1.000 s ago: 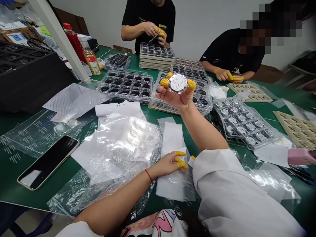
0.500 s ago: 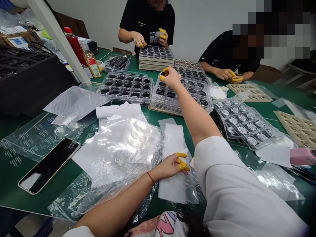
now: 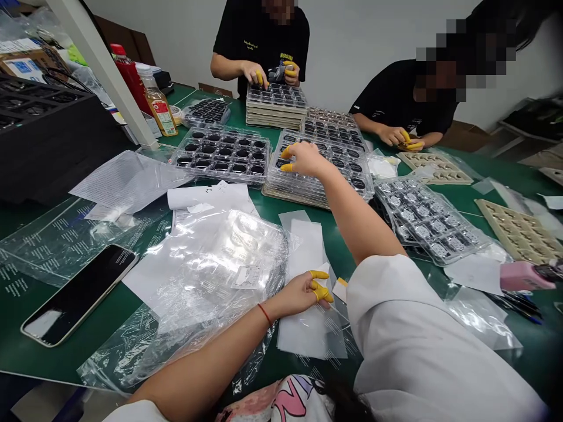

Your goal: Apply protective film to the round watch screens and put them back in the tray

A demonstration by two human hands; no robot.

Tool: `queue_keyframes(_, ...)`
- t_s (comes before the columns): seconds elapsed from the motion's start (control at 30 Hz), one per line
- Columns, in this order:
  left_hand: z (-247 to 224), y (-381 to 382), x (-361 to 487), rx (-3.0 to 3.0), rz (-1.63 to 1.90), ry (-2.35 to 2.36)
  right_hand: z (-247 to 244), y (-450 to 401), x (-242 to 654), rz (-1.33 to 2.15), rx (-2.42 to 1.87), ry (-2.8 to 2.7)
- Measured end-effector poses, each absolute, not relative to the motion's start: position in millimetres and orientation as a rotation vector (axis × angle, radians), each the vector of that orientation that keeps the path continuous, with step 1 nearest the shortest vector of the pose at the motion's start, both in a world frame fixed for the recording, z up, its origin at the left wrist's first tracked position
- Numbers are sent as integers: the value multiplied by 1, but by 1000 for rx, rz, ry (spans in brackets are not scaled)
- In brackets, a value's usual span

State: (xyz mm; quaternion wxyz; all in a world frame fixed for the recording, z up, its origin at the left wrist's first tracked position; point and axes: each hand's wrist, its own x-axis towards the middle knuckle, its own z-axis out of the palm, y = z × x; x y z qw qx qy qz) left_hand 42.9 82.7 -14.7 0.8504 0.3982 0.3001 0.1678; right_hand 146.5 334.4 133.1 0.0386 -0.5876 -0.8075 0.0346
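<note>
Left of the tray stack (image 3: 303, 192), a clear tray (image 3: 220, 176), dark discs (image 3: 226, 152) in its cells! Over the stack's left side, right hand (image 3: 305, 157), thumb and finger parted, no piece visible between. Nearer than the stack, left hand (image 3: 303, 289), loosely curled; can't tell if it holds anything. Dark pieces (image 3: 355, 167) sit in the stack, likely light, stiff, scratchable: edge-hold best. To its right, another tray (image 3: 457, 255) cradles pale discs (image 3: 423, 210).

right hand (image 3: 305, 159) hides part of the tray stack (image 3: 347, 157); left edge cuts off the black box (image 3: 61, 149).
</note>
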Motion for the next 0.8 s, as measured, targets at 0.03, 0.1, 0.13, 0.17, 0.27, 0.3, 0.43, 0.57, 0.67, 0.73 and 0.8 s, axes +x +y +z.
queue_keyframes(0.03, -15, 83, 43, 842, 356, 634, 134, 334, 146, 113, -1824, -2507)
queue_keyframes(0.1, -16, 82, 43, 852, 361, 636, 137, 337, 148, 154, -1834, -2534)
queue_keyframes(0.13, -17, 82, 43, 856, 363, 636, 139, 341, 150, 189, -1812, -2533)
queue_keyframes(0.17, -17, 82, 42, 859, 361, 634, 141, 345, 152, 223, -1783, -2521)
queue_keyframes(0.27, -16, 82, 42, 869, 357, 629, 145, 356, 158, 278, -1760, -2512)
queue_keyframes(0.3, -16, 82, 41, 871, 356, 630, 145, 358, 157, 265, -1777, -2544)
queue_keyframes(0.43, -16, 82, 42, 859, 358, 633, 137, 359, 148, 88, -1827, -2725)
queue_keyframes(0.57, -18, 82, 42, 839, 365, 617, 131, 361, 140, -18, -1812, -2774)
queue_keyframes(0.67, -18, 82, 42, 844, 367, 613, 131, 366, 145, 18, -1783, -2739)
queue_keyframes(0.73, -18, 82, 41, 852, 371, 618, 130, 367, 154, 183, -1718, -2618)
queue_keyframes(0.8, -18, 82, 41, 864, 373, 615, 129, 363, 165, 435, -1559, -2406)
